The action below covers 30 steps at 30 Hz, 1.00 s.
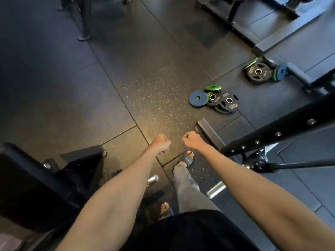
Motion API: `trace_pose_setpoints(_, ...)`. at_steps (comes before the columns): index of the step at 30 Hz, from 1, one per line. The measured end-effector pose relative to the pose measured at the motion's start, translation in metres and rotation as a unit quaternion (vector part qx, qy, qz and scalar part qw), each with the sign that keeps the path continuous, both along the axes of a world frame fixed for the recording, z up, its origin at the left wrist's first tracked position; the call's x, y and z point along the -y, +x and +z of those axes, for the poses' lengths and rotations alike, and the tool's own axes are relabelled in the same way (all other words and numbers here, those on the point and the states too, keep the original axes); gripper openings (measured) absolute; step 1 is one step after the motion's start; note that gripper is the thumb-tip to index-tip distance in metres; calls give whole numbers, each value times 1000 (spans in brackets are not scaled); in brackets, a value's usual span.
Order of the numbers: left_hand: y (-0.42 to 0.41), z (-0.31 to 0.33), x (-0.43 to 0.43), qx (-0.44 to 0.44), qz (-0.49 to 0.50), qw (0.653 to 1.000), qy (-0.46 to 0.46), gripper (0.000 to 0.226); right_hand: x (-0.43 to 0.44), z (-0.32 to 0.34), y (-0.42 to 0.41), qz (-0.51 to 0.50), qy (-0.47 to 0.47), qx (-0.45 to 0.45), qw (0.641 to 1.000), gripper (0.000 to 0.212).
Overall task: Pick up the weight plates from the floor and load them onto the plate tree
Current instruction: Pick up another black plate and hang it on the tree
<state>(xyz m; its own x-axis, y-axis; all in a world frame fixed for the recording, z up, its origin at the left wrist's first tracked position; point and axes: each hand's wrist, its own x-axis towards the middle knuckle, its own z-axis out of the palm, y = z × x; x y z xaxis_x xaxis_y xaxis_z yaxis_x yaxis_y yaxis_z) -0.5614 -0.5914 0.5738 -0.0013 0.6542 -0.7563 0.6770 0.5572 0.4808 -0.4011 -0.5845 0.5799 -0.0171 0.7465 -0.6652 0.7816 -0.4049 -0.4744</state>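
A small pile of weight plates lies on the dark rubber floor ahead and to the right: a blue plate (198, 98), a green plate (213, 87), and two black plates (213, 99) (228, 104) overlapping. Farther right, a black 5 kg plate (257, 72) sits on a peg with a blue-and-green plate (281, 71) beside it and a green edge (251, 63) behind. My left hand (161, 143) and my right hand (191, 140) are both closed into fists, held out side by side, empty, well short of the pile.
A black perforated rack upright (272, 131) slants across the right. A metal foot bar (208, 132) lies just right of my right hand. Black equipment (45, 178) fills the lower left. Bench frames (272, 38) stand at top right. My sandalled foot (188, 158) is below my hands.
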Motion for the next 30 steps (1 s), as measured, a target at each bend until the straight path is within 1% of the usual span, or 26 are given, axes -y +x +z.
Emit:
trace_pose_setpoints(2,7,-7,-46,0,7,1000,-5,13,-44,-10,4,-10,-1,-12,1000,18)
trace_pose_setpoints(5,23,-11,-119,-8,-2,1000,-8,20,-109,-24,19,-32,-4,-19,999,23)
trace_pose_setpoints(10,50,-13,-232,-10,-27,1000,4,12,-206,-42,46,-78,-12,-23,997,26)
trace_pose_setpoints(13,63,-18,-289,1,-53,999,-14,17,-254,-58,60,-107,-11,-23,994,31)
trace_pose_setpoints(15,71,-25,-327,-1,-71,997,-23,21,-283,-66,68,-124,-25,-26,992,30)
trace_pose_setpoints(17,80,-36,-366,-8,-97,994,-40,15,-311,-78,77,-149,-35,-29,988,24)
trace_pose_setpoints(18,85,-44,-386,-7,-114,992,-49,11,-325,-83,81,-167,-44,-29,985,21)
trace_pose_setpoints(20,96,-61,-427,-6,-138,988,-63,10,-354,-90,88,-200,-61,-33,977,17)
trace_pose_setpoints(23,119,-84,-493,2,-182,980,-79,15,-402,-102,98,-256,-75,-37,963,20)
trace_pose_setpoints(26,145,-97,-557,-5,-243,966,-86,14,-447,-117,111,-318,-87,-34,943,28)
trace_pose_setpoints(30,174,-128,-625,-16,-319,944,-77,14,-494,-138,125,-377,-82,-47,921,24)
